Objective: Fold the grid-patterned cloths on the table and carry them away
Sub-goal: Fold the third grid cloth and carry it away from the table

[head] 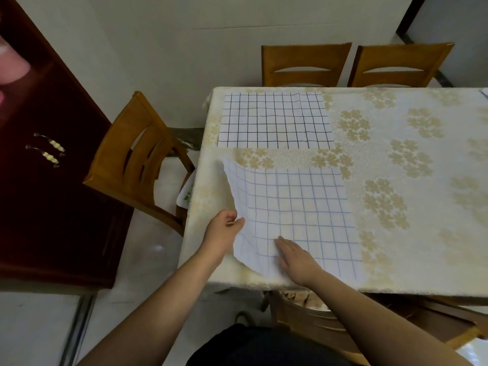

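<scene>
Near cloth (pixel 295 207): blue-lined grid, at the table's (pixel 396 273) near left corner; its left edge is raised off the flowered tablecloth (pixel 383 159)
Left hand (pixel 221 231): pinches that raised left edge, thumb above and fingers beneath; closed on fabric
Right hand (pixel 297 257): flat on the cloth near its front edge, fingers straight, pressing down; grips nothing
Fold direction: the free cloth lies to the right of the left hand, so the lifted edge likely travels rightward across it
Far cloth (pixel 274 120): black-lined grid, flat, beyond the near one; untouched
</scene>
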`<act>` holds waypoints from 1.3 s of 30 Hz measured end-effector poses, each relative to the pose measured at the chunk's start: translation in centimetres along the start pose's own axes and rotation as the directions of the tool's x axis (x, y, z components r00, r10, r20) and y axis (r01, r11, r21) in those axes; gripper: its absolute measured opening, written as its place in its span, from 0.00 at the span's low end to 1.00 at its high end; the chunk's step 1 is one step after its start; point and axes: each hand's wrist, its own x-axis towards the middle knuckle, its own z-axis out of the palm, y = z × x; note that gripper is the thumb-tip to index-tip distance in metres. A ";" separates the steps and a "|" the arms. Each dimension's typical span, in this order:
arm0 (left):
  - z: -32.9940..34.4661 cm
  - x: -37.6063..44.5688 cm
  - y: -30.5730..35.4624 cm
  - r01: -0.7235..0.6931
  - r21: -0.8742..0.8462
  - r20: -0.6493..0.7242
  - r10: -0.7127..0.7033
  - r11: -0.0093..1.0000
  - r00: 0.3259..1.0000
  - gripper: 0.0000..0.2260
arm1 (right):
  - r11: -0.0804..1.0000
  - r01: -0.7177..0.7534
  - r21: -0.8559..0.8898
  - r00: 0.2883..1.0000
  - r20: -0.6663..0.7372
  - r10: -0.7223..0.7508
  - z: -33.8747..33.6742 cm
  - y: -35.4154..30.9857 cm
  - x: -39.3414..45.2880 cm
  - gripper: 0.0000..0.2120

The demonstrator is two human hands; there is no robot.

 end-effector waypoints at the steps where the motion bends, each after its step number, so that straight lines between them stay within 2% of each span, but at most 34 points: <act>1: 0.6 -0.3 0.4 -0.020 -0.006 -0.002 0.020 1.000 1.000 0.07 | 0.999 -0.008 0.054 1.000 0.010 0.007 -0.3 0.0 0.0 0.26; 5: 3.2 -1.5 2.1 -0.066 0.004 0.020 0.066 0.998 0.998 0.07 | 0.936 -0.069 0.345 0.996 0.080 0.044 -1.7 0.1 -0.3 0.27; 10: 6.4 -2.6 4.4 -0.102 0.007 0.043 0.102 0.995 0.994 0.04 | 0.835 -0.143 0.532 0.986 0.151 0.073 -3.9 1.5 -0.4 0.27; 15: 9.3 -3.5 5.6 -0.136 0.052 0.057 0.133 0.989 0.990 0.03 | 0.593 -0.167 0.788 0.983 0.087 0.162 -5.7 3.5 0.1 0.23; 19: 12.2 -3.6 6.4 -0.159 0.121 0.094 0.148 0.980 0.985 0.03 | 0.436 -0.121 0.892 0.982 0.041 0.187 -8.5 4.9 -0.1 0.17; 22: 14.8 -3.5 6.8 -0.187 0.144 0.154 0.165 0.972 0.974 0.04 | 0.293 -0.085 0.952 0.973 0.016 0.232 -11.4 6.5 -0.4 0.20; 24: 16.6 -3.1 6.8 -0.224 0.187 0.187 0.190 0.956 0.964 0.05 | 0.235 -0.072 0.969 0.966 0.008 0.260 -13.4 7.7 -0.8 0.22; 26: 18.5 -2.4 6.6 -0.267 0.265 0.218 0.212 0.927 0.953 0.05 | 0.246 -0.067 0.967 0.966 0.001 0.258 -15.3 8.9 -1.2 0.22; 29: 21.4 -1.7 6.4 -0.298 0.358 0.254 0.215 0.885 0.943 0.03 | 0.355 -0.093 0.930 0.965 -0.004 0.264 -17.0 10.8 -1.5 0.24; 34: 25.1 -1.0 5.1 -0.324 0.435 0.328 0.188 0.840 0.926 0.05 | 0.527 -0.157 0.835 0.925 -0.061 0.374 -16.8 13.9 -0.5 0.13; 39: 25.1 -0.4 2.9 -0.332 0.425 0.326 0.200 0.842 0.924 0.10 | 0.547 -0.282 0.788 0.881 -0.013 0.474 -14.3 17.7 0.6 0.09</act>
